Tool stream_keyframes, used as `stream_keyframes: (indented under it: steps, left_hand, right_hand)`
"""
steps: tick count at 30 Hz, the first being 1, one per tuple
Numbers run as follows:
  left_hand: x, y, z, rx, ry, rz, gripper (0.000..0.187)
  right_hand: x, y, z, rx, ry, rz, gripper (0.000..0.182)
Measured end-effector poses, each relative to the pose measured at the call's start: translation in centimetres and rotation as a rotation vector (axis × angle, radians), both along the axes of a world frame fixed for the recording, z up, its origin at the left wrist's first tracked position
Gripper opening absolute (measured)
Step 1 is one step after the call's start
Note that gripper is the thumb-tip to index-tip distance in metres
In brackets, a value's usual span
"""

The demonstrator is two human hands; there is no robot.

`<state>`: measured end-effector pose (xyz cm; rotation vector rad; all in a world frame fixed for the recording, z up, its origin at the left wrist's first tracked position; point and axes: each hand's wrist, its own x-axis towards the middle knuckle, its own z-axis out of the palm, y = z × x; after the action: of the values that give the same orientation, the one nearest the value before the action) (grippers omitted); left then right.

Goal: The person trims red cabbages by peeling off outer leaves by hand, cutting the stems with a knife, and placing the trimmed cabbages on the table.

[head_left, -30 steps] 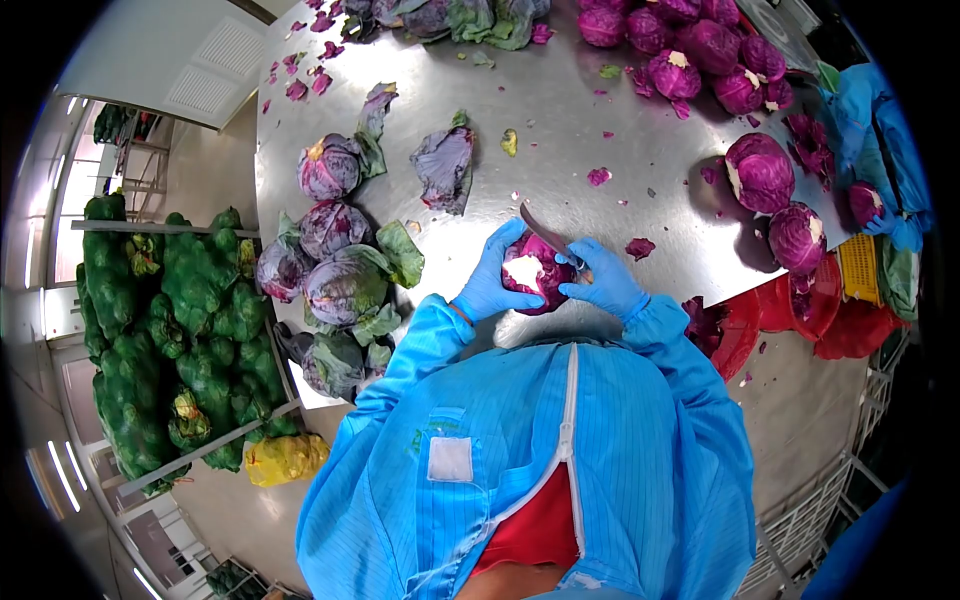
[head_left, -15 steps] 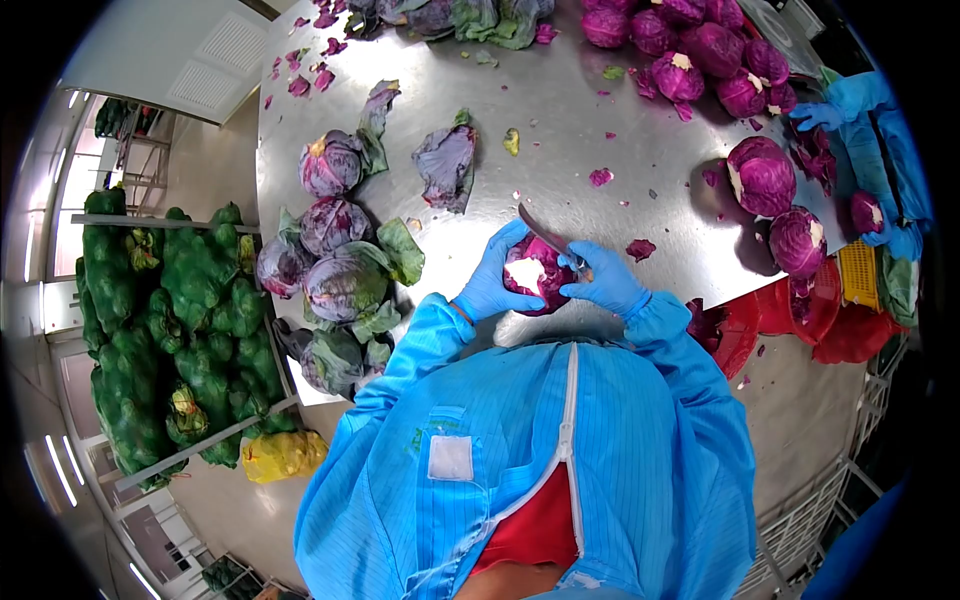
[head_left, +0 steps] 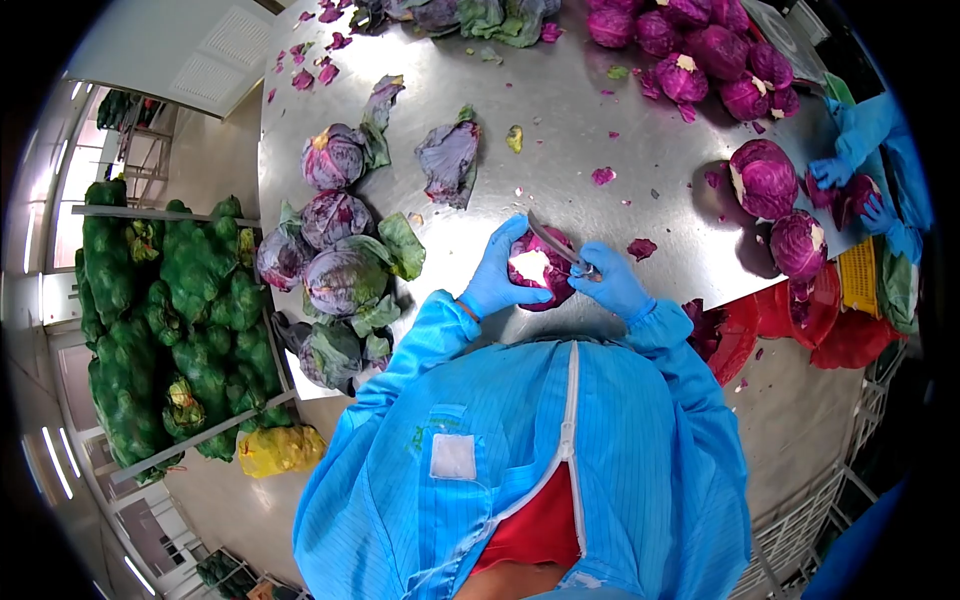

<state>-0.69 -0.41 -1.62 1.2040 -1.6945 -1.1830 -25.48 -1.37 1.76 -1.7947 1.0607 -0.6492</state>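
In my left hand (head_left: 497, 272), gloved in blue, is a trimmed red cabbage (head_left: 556, 284) with its pale cut stem end showing. My right hand (head_left: 612, 280), also gloved, grips a knife (head_left: 552, 239) whose curved blade lies across the top of the cabbage. Untrimmed red cabbages (head_left: 345, 277) with dull outer leaves sit on the metal table to the left. A loose outer leaf (head_left: 449, 160) lies beyond my hands, and a small purple leaf scrap (head_left: 642, 248) is just right of them.
Peeled red cabbages (head_left: 716, 52) are heaped at the far right of the steel table (head_left: 560, 120). A co-worker's gloved hands (head_left: 832, 172) hold a cabbage at the right edge. Red baskets (head_left: 738, 335) stand below, and green net sacks (head_left: 205, 270) fill a rack at left.
My right hand has drawn slightly back from the cabbage, uncovering more of the knife and the cabbage. The co-worker's upper hand has come down to the cabbage at the right.
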Motion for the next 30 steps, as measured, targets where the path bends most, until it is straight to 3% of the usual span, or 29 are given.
stream_keyframes:
  steps: [4,6,10,12,14,17,20,22,24,30]
  left_hand:
    - [-0.3,0.9,0.1,0.152,0.143,0.157,0.116]
    - [0.0,1.0,-1.1,0.256,0.275,0.253,0.115]
    - [1.6,0.8,-1.9,0.281,0.336,0.204,0.112]
    - [1.6,0.9,-2.1,0.261,0.331,0.207,0.112]
    - [1.4,0.9,-2.4,0.239,0.326,0.205,0.112]
    - [0.7,0.5,-1.0,0.183,0.249,0.152,0.114]
    - [-0.1,-0.1,0.1,0.099,0.018,0.105,0.115]
    - [-1.0,-0.2,0.4,0.116,0.004,0.15,0.116]
    - [-1.2,-0.3,0.2,0.138,0.009,0.184,0.116]
    - [-0.8,0.9,-0.4,0.171,0.06,0.215,0.113]
  right_hand:
    - [-1.9,1.6,-0.6,-0.06,0.017,-0.004,0.023]
    - [-3.4,3.3,-1.5,0.027,-0.042,-0.089,0.021]
    - [-8.4,7.0,-4.0,0.267,-0.063,-0.395,0.019]
    - [-14.9,8.9,-8.7,0.087,0.371,-0.368,0.023]
    - [-19.0,10.7,-8.9,0.094,0.526,-0.58,0.031]
    - [-20.2,11.5,-2.0,0.041,0.664,-0.777,0.049]
    - [-19.9,10.4,-3.4,-0.042,0.407,-0.839,0.048]
    - [-15.1,8.6,-2.2,0.274,0.127,-0.764,0.056]
    - [-9.7,7.3,-4.4,0.347,-0.202,-0.645,0.058]
    - [0.6,4.3,-4.0,0.494,-0.34,-0.375,0.075]
